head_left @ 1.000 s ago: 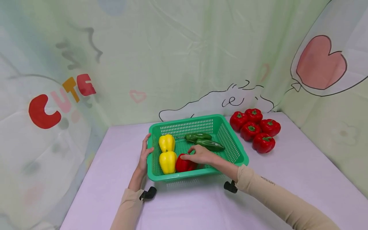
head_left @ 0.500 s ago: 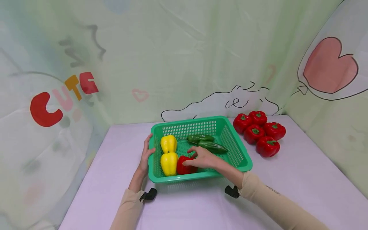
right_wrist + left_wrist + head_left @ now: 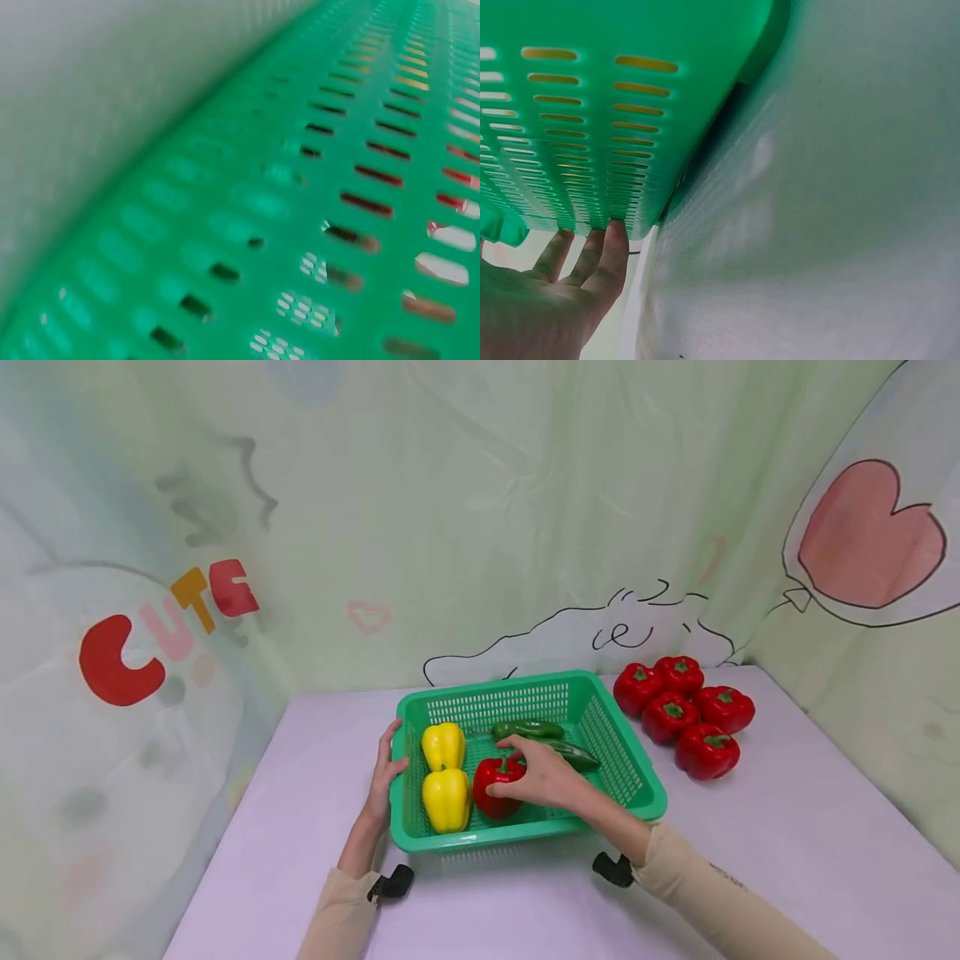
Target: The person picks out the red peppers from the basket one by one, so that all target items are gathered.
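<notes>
In the head view my right hand [image 3: 543, 774] holds a red bell pepper [image 3: 491, 793] by its sides, inside a green slotted plastic basket [image 3: 528, 837]. A yellow bell pepper [image 3: 446, 802] stands just left of it, with another yellow bell pepper [image 3: 443, 746] behind. Two dark green peppers, a rear one [image 3: 527, 729] and a front one [image 3: 576, 755], lie beyond my right hand, which partly covers the front one. My left hand [image 3: 381, 785] grips the basket's left side, thumb at the rim. The left wrist view shows this hand's fingers [image 3: 607, 274] against the outer wall.
Several red bell peppers [image 3: 670, 717] cluster on the pale lilac table [image 3: 510, 910], right of the basket. A patterned curtain [image 3: 450, 527] hangs behind. Only the basket's slotted wall [image 3: 247, 195] fills the right wrist view, with blurred red and yellow behind the slots.
The held red pepper has shifted slightly right and away from the basket's front wall, leaving a small gap beside the yellow pepper. My left hand stays on the basket; the head view shifts slightly.
</notes>
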Motion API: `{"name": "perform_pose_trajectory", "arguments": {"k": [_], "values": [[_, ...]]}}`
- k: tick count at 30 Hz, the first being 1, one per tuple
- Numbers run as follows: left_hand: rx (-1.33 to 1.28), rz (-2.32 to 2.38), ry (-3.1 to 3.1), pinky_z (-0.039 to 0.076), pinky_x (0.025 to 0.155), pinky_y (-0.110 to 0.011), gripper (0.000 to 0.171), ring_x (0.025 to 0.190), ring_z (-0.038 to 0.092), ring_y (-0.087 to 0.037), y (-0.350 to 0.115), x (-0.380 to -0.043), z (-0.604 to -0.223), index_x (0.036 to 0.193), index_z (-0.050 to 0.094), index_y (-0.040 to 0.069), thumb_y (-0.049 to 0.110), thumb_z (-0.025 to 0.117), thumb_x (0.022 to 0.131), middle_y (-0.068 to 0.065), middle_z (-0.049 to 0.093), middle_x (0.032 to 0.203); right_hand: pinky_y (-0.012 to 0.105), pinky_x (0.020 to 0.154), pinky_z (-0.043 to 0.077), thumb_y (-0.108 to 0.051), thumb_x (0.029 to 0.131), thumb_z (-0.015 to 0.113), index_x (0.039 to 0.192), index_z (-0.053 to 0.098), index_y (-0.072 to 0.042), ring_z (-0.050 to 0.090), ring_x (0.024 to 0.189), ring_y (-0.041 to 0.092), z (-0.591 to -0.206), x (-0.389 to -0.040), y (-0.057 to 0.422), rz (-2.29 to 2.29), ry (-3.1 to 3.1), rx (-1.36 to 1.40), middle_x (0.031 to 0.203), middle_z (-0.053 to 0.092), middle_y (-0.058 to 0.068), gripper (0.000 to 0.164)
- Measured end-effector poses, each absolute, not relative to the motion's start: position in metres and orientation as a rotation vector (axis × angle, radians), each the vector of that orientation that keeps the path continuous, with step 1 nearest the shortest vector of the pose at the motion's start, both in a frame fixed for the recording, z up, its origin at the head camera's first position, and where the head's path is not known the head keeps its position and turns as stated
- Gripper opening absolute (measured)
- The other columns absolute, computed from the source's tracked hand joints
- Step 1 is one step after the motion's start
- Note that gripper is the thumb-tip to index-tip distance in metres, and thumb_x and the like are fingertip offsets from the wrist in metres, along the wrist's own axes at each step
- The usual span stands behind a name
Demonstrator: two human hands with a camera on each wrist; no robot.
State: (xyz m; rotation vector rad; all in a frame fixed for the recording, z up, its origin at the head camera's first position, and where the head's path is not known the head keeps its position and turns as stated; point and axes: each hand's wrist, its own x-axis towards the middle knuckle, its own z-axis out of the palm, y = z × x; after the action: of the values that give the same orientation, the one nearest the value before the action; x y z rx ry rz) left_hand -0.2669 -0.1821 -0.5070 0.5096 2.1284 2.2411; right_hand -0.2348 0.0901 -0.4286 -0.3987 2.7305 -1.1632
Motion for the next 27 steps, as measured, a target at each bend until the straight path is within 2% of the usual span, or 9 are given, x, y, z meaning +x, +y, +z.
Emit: {"name": "perform_pose_trajectory", "arguments": {"k": [10, 19, 25, 27], "values": [[0.520, 2.268, 2.105, 0.039, 0.101, -0.035, 0.063, 0.135, 0.032, -0.035, -0.182, -0.265, -0.508, 0.156, 0.011, 0.022, 0.021, 0.033, 0.098, -0.014, 0.019, 0.160, 0.040, 0.076, 0.057, -0.025, 0.079, 0.080, 0.137, 0.052, -0.008, 0.056, 0.112, 0.030, -0.408, -0.239, 0.112, -1.208, 2.768, -0.639, 0.127, 0.061, 0.012, 0.066], [0.532, 2.256, 2.099, 0.033, 0.107, -0.044, 0.063, 0.140, 0.028, -0.035, -0.179, -0.268, -0.511, 0.156, 0.010, 0.022, 0.021, 0.034, 0.098, -0.012, 0.017, 0.161, 0.044, 0.078, 0.056, -0.024, 0.077, 0.082, 0.139, 0.050, -0.005, 0.055, 0.114, 0.033, -0.396, -0.246, 0.151, -1.145, 2.880, -0.703, 0.131, 0.058, 0.015, 0.072], [0.520, 2.263, 2.105, 0.038, 0.102, -0.034, 0.063, 0.137, 0.031, -0.034, -0.180, -0.269, -0.509, 0.156, 0.011, 0.022, 0.020, 0.034, 0.098, -0.014, 0.019, 0.160, 0.051, 0.082, 0.054, -0.023, 0.077, 0.083, 0.141, 0.047, -0.003, 0.056, 0.115, 0.037, -0.384, -0.251, 0.181, -1.103, 2.958, -0.672, 0.135, 0.055, 0.020, 0.076], [0.518, 2.262, 2.108, 0.038, 0.102, -0.034, 0.063, 0.136, 0.032, -0.035, -0.181, -0.269, -0.508, 0.156, 0.011, 0.021, 0.019, 0.034, 0.097, -0.015, 0.019, 0.160, 0.053, 0.081, 0.054, -0.023, 0.078, 0.082, 0.142, 0.046, -0.003, 0.055, 0.115, 0.039, -0.378, -0.251, 0.191, -1.083, 2.986, -0.651, 0.136, 0.054, 0.021, 0.076]]}}
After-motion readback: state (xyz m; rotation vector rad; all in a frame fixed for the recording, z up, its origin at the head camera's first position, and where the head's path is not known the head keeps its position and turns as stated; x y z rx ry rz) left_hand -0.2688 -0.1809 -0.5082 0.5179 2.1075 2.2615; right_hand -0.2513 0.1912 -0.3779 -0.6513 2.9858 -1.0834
